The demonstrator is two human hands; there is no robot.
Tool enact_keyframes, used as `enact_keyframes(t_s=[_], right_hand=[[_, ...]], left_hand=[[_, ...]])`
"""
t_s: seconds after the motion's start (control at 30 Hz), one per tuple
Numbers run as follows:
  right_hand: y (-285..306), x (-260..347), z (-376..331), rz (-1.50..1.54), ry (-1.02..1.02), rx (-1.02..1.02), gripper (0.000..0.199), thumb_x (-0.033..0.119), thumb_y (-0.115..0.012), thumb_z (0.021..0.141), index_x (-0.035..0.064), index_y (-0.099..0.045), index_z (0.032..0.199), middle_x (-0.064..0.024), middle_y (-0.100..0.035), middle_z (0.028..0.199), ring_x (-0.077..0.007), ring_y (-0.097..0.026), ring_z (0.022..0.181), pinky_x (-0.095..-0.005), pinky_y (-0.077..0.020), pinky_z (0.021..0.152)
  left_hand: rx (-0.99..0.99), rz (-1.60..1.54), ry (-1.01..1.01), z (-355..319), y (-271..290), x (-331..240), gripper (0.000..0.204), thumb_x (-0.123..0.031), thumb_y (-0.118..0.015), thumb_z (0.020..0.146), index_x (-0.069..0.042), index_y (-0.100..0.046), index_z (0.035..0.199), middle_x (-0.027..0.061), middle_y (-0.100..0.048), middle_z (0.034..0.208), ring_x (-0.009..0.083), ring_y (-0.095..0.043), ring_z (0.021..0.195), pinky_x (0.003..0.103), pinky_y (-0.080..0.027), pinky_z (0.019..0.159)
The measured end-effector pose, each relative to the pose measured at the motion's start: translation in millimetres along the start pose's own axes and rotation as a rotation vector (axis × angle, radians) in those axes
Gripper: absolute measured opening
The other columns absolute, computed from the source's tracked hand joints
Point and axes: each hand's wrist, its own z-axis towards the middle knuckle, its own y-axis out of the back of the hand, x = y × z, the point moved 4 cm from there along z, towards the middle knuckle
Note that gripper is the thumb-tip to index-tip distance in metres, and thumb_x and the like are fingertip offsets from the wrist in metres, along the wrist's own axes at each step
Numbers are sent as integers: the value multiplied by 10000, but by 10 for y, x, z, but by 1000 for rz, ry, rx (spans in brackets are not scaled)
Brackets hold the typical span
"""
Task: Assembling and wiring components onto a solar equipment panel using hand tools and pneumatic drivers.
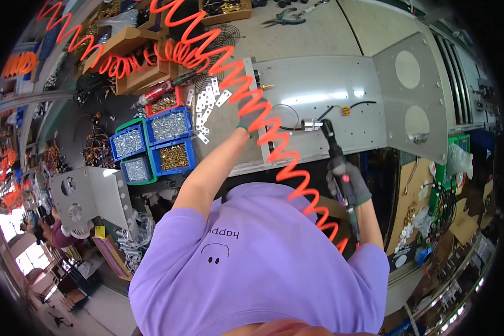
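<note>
My right hand [350, 183], in a grey glove, is wrapped round a black air-driven power tool [334, 147]. The far end of the tool reaches over the grey sheet-metal panel [313, 84], beside a small shiny metal fitting [311, 125]. Next to the fitting lie a thin dark cable and a yellow coiled part [346, 111]. My left hand [251, 115], gloved with a green cuff, is at the panel's left upturned edge. The orange coiled air hose [257, 105] crosses in front of it, so its fingers are mostly hidden.
Blue bins of screws [171, 124] and a red bin [165, 102] stand left of the panel. White perforated strips [205, 109] lie beside them. A red-and-black power tool [154, 94] rests above the bins. Pliers [285, 18] lie at the back. An upright plate with round holes [411, 95] rises at right.
</note>
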Motion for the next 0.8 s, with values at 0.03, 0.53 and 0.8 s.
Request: enact_keyframes(t_s=[0.03, 0.53, 0.8], right_hand=[[-7, -142, -91, -8, 10, -3, 244, 158, -591, 674, 14, -518, 857, -132, -581, 634, -226, -573, 474, -315, -490, 429], [-167, -907, 177, 18, 232, -17, 382, 53, -600, 669, 24, -414, 1001, -108, -540, 667, -195, -543, 449, -326, -492, 415], [-284, -1004, 396, 5, 135, 38, 301, 47, -592, 672, 28, -403, 905, -84, -504, 639, -176, -544, 464, -325, -487, 423]], left_hand=[[22, -7, -10, -20, 11, -148, 347, -299, -583, 801, -84, -539, 1070, 148, -605, 929, 301, -611, 864, 415, -477, 708], [-382, -458, 237, -246, 485, -754, 451, -103, -551, 699, 30, -474, 1123, 161, -569, 966, 284, -586, 803, 384, -482, 722], [-550, -312, 22, -26, 377, -401, 512, -30, -552, 677, 33, -414, 1167, 148, -556, 852, 185, -557, 557, 314, -430, 421]])
